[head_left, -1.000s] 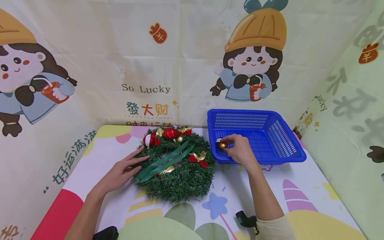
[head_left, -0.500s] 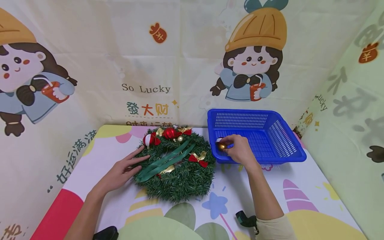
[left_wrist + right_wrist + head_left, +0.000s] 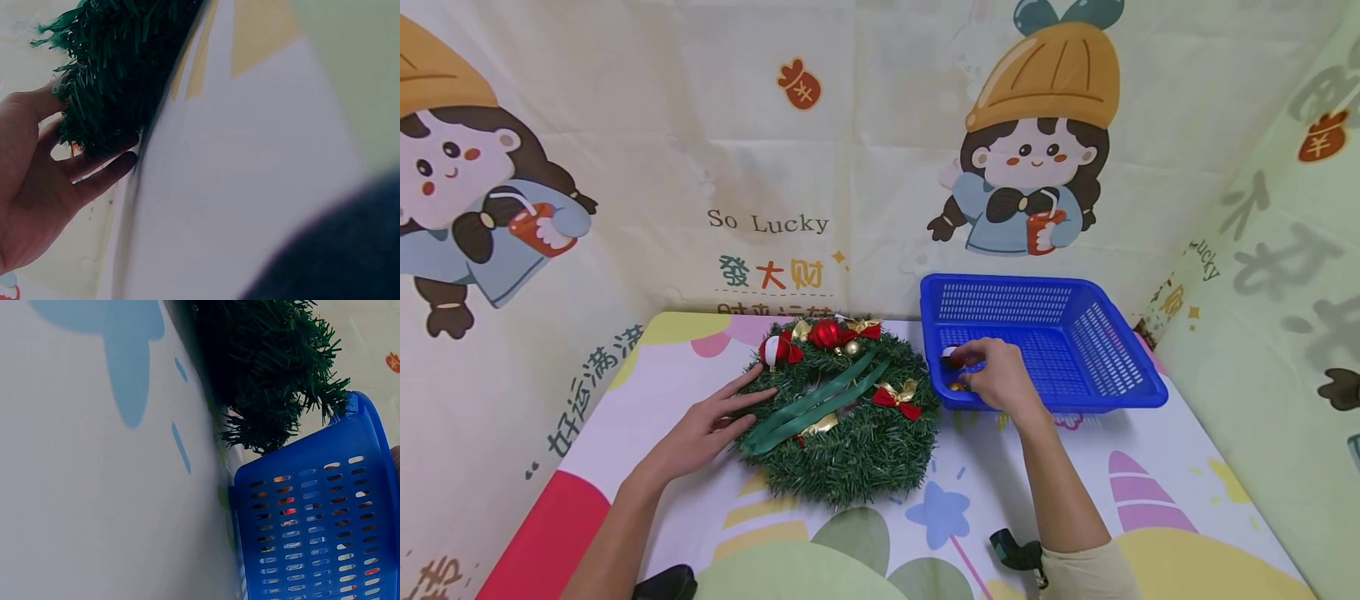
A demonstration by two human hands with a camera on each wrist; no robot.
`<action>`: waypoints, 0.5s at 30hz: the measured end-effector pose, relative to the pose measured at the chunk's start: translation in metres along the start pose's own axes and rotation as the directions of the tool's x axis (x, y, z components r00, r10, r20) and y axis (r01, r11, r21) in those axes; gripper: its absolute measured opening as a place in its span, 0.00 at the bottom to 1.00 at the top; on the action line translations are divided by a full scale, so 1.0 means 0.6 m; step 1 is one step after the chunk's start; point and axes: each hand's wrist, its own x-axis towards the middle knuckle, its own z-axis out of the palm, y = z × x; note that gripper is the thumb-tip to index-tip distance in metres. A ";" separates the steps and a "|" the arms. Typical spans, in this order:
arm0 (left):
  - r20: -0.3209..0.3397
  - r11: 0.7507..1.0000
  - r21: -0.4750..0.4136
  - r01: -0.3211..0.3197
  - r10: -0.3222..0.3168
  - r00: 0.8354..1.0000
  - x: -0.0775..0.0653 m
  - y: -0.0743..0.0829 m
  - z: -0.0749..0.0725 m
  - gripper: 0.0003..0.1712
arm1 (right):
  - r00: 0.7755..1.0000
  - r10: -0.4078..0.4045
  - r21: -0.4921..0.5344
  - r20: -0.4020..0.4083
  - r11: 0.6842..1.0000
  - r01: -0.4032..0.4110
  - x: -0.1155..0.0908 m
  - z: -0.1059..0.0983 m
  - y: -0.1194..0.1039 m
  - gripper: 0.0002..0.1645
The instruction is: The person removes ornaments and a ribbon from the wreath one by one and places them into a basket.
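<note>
A green Christmas wreath (image 3: 868,454) lies on the table, with a green ribbon (image 3: 812,404), red-and-gold bows (image 3: 897,400) and a red ball (image 3: 825,334) on it. My left hand (image 3: 703,429) touches the wreath's left edge with spread, mostly straight fingers; the left wrist view has the hand (image 3: 47,181) beside the greenery. Inside the blue basket (image 3: 1120,392), my right hand (image 3: 1000,375) has its fingers curled at a red-and-white bauble (image 3: 952,356), partly covered by them. Just below this bauble a gold ball (image 3: 957,387) shows. In the right wrist view the basket wall (image 3: 312,519) hides the fingers.
The basket stands right of the wreath, close to it. Behind them rises a printed cloth wall (image 3: 880,167). A dark device (image 3: 1015,550) is at the right wrist, and another black one (image 3: 666,583) by the left forearm.
My right fingers have left the gold ball, which now sits lower in the basket, and are at the red-and-white bauble. The left hand and wreath stay put.
</note>
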 end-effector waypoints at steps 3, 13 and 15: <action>0.004 1.000 -0.008 0.006 -0.006 1.000 0.000 0.001 0.000 0.26 | 1.000 -0.012 0.009 -0.002 1.000 0.012 -0.001 -0.001 0.000 0.18; 0.004 1.000 0.013 0.003 -0.003 1.000 0.000 0.002 0.000 0.26 | 1.000 -0.001 0.009 -0.007 1.000 0.002 0.001 0.000 -0.003 0.20; 0.003 1.000 0.019 0.002 -0.002 1.000 0.000 0.003 0.000 0.26 | 1.000 -0.008 0.016 -0.012 1.000 0.008 0.000 0.000 -0.004 0.21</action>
